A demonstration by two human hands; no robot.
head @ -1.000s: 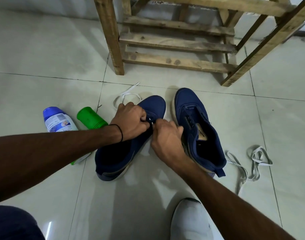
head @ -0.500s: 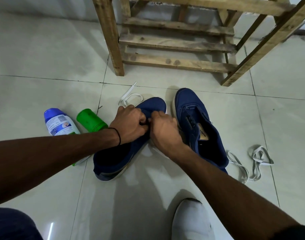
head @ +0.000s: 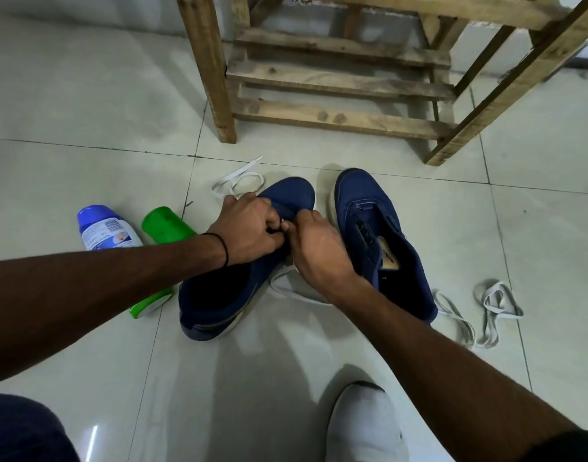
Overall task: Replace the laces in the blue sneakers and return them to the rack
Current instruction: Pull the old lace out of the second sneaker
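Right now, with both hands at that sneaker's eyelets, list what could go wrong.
1. The left hand and right hand pinch the white lace at the sneaker; its free end trails loose past the toe, so a hard pull might leave uneven ends.
2. The left forearm passes over the green bottle; a tug could send it rolling.
3. The grey laces by the other sneaker could snag a foot.
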